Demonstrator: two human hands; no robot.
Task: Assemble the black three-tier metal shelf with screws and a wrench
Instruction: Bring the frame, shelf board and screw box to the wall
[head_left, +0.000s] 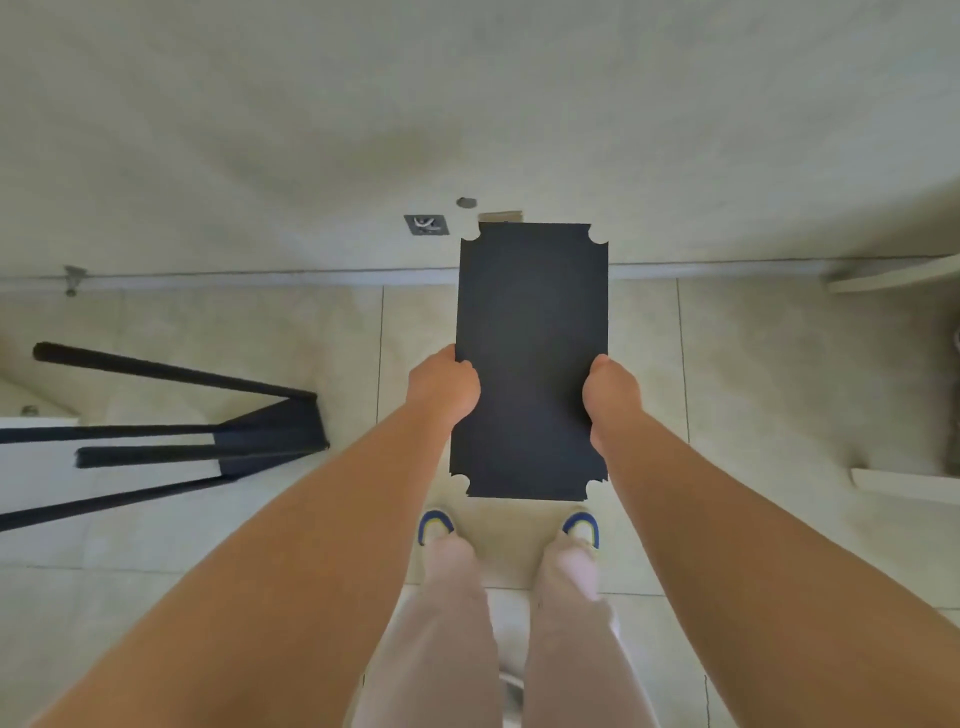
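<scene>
A flat black metal shelf panel (531, 332) with notched corners hangs in front of me, long side pointing away. My left hand (442, 387) grips its left edge and my right hand (610, 397) grips its right edge, both about two thirds of the way down. On the floor to the left lies the part-built black frame (270, 426), on its side, with several long legs pointing left. A small clear bag holding a metal tool (427, 224) lies on the pale surface beyond the panel, next to a small grey round piece (466, 202).
I stand on pale tiles, my feet in blue and yellow shoes (435, 525) just below the panel. A raised pale ledge (260, 278) crosses the view ahead. White boards (893, 273) sit at the right edge, and a white surface (36, 467) lies under the frame's legs at the left.
</scene>
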